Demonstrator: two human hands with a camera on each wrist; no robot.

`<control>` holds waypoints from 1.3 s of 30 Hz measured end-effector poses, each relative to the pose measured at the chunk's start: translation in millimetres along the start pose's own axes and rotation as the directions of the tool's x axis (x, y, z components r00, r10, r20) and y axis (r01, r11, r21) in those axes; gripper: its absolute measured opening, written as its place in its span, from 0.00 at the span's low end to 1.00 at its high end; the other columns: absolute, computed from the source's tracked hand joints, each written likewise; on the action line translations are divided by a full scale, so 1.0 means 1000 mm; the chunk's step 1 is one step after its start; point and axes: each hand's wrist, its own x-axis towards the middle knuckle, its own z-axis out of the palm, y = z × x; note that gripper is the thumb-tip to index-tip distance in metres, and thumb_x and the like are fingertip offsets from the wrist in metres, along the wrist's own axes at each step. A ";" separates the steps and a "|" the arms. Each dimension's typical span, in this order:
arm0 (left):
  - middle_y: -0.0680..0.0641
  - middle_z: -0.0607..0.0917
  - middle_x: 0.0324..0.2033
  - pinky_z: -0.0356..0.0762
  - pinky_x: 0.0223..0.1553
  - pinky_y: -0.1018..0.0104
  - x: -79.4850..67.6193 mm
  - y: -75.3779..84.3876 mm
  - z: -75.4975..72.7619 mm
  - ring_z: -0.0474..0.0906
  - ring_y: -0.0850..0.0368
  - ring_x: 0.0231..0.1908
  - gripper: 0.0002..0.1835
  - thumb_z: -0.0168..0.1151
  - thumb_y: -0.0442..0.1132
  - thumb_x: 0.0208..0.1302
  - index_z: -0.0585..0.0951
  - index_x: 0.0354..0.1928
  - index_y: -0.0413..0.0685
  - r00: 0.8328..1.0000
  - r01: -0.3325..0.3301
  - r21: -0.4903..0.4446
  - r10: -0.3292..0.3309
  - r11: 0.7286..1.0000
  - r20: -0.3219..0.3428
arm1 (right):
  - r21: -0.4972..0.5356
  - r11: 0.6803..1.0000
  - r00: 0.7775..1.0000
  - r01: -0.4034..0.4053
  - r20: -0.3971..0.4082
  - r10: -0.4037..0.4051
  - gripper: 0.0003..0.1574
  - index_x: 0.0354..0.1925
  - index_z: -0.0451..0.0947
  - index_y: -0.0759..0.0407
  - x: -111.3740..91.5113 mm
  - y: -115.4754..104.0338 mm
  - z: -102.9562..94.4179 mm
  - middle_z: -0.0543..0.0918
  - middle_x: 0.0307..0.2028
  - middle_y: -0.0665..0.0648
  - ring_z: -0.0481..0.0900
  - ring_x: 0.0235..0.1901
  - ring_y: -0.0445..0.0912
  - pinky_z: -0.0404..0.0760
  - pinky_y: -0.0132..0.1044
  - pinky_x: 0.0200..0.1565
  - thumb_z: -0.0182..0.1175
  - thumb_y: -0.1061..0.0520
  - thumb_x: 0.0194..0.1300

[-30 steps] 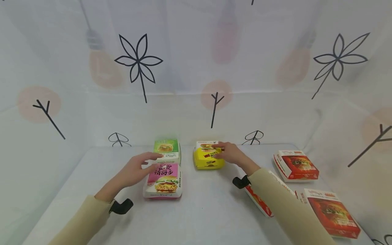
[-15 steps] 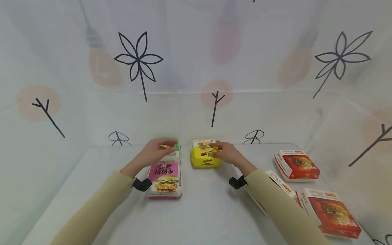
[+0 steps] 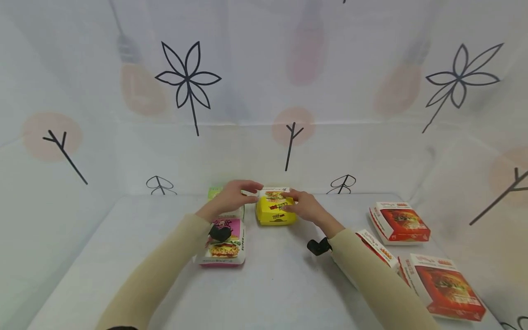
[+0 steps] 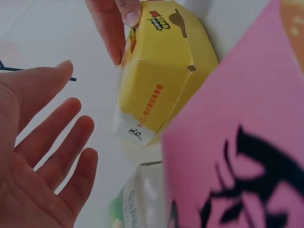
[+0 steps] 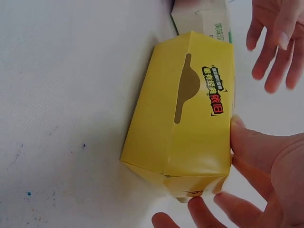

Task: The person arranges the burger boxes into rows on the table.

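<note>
A yellow burger box (image 3: 275, 214) with a white band stands near the back of the table. My right hand (image 3: 307, 207) touches its right end; in the right wrist view the thumb lies at the top edge and the fingers (image 5: 202, 213) reach along the end face. The left hand (image 3: 232, 196) hovers over the green-and-white burger box (image 3: 235, 213), partly hiding it, with fingertips close to the yellow box. Its fingers are spread and hold nothing in the left wrist view. A pink burger box (image 3: 224, 247) sits in front of the green one, below the left wrist.
On the right lie red burger boxes: one at the back (image 3: 404, 222), another (image 3: 449, 286) nearer the front, and a third (image 3: 377, 247) partly hidden under the right sleeve. A printed cloth wall (image 3: 247, 156) closes off the table's back edge.
My left hand has moved right and away from me, from the pink box across the green one to beside the yellow box. The yellow box and right hand have shifted slightly left.
</note>
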 end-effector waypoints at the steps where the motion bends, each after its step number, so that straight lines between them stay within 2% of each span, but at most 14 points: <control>1: 0.50 0.80 0.59 0.74 0.60 0.53 0.002 0.000 0.002 0.75 0.50 0.59 0.23 0.66 0.42 0.68 0.78 0.64 0.51 1.000 0.010 0.004 -0.010 1.000 0.007 | -0.002 1.000 1.000 0.003 0.002 -0.003 0.34 0.71 0.69 0.49 0.000 0.000 0.000 0.56 0.76 0.62 0.53 0.73 0.63 0.53 0.64 0.69 0.63 0.50 0.69; 9: 0.52 0.81 0.57 0.70 0.63 0.52 0.013 0.001 0.011 0.73 0.50 0.61 0.22 0.69 0.43 0.64 0.81 0.61 0.57 0.997 0.051 0.068 -0.055 0.996 0.054 | -0.041 0.999 0.999 0.031 -0.014 -0.031 0.33 0.69 0.72 0.53 0.004 0.003 0.000 0.59 0.75 0.61 0.54 0.73 0.63 0.56 0.63 0.68 0.63 0.49 0.68; 13: 0.52 0.82 0.57 0.66 0.65 0.51 0.015 0.003 0.014 0.72 0.51 0.62 0.23 0.71 0.41 0.62 0.82 0.60 0.56 0.995 0.048 0.087 -0.056 0.995 0.086 | -0.032 0.998 0.999 0.047 -0.020 -0.047 0.33 0.68 0.73 0.53 0.005 0.005 -0.001 0.60 0.74 0.62 0.62 0.70 0.62 0.62 0.61 0.67 0.64 0.48 0.68; 16: 0.52 0.82 0.57 0.65 0.66 0.51 0.015 0.003 0.016 0.72 0.51 0.62 0.23 0.72 0.40 0.61 0.82 0.59 0.55 0.995 0.050 0.101 -0.059 0.994 0.086 | -0.009 0.999 0.998 0.053 -0.024 -0.053 0.34 0.68 0.73 0.54 0.005 0.008 -0.001 0.60 0.74 0.62 0.68 0.66 0.61 0.68 0.57 0.64 0.64 0.47 0.67; 20: 0.52 0.82 0.57 0.65 0.66 0.51 0.015 0.004 0.019 0.72 0.51 0.61 0.23 0.72 0.38 0.60 0.82 0.58 0.55 0.995 0.063 0.109 -0.072 0.992 0.076 | 0.018 0.998 0.998 0.058 -0.032 -0.057 0.33 0.67 0.74 0.54 0.006 0.011 -0.001 0.60 0.74 0.61 0.70 0.65 0.61 0.72 0.55 0.62 0.65 0.47 0.67; 25: 0.51 0.81 0.57 0.64 0.67 0.51 0.014 0.006 0.020 0.72 0.50 0.62 0.23 0.73 0.37 0.59 0.83 0.57 0.56 0.993 0.092 0.097 -0.099 0.991 0.067 | 0.032 0.998 0.996 0.046 -0.073 -0.044 0.28 0.64 0.76 0.54 0.008 0.012 -0.002 0.67 0.70 0.62 0.72 0.63 0.60 0.74 0.55 0.59 0.63 0.50 0.69; 28: 0.51 0.81 0.58 0.63 0.67 0.51 0.013 0.007 0.021 0.71 0.50 0.62 0.23 0.73 0.35 0.58 0.83 0.57 0.57 0.992 0.102 0.100 -0.109 0.990 0.063 | 0.034 0.998 0.996 0.052 -0.080 -0.049 0.31 0.67 0.73 0.55 0.010 0.013 -0.002 0.65 0.71 0.62 0.69 0.65 0.60 0.72 0.56 0.61 0.64 0.52 0.69; 33: 0.50 0.80 0.59 0.64 0.67 0.51 0.014 0.006 0.022 0.71 0.49 0.62 0.24 0.70 0.32 0.59 0.83 0.57 0.58 0.993 0.101 0.116 -0.108 0.988 0.056 | 0.036 0.996 0.996 0.083 -0.031 -0.082 0.40 0.73 0.65 0.54 0.010 0.010 -0.006 0.55 0.76 0.61 0.55 0.73 0.62 0.57 0.62 0.68 0.66 0.54 0.66; 35: 0.49 0.80 0.58 0.65 0.66 0.50 0.014 0.006 0.022 0.71 0.47 0.62 0.23 0.69 0.32 0.59 0.83 0.57 0.57 0.992 0.107 0.108 -0.113 0.988 0.050 | 0.040 0.996 0.997 0.080 -0.009 -0.080 0.40 0.72 0.66 0.54 0.009 0.009 -0.008 0.57 0.75 0.61 0.52 0.74 0.62 0.53 0.64 0.69 0.67 0.54 0.65; 39: 0.50 0.81 0.54 0.71 0.61 0.52 0.013 0.008 0.020 0.74 0.49 0.57 0.21 0.70 0.31 0.60 0.83 0.55 0.54 0.992 0.121 0.085 -0.123 0.989 0.024 | 0.046 0.996 0.997 0.072 0.003 -0.072 0.37 0.69 0.70 0.54 0.008 0.011 -0.009 0.64 0.72 0.63 0.56 0.72 0.63 0.55 0.64 0.68 0.67 0.52 0.65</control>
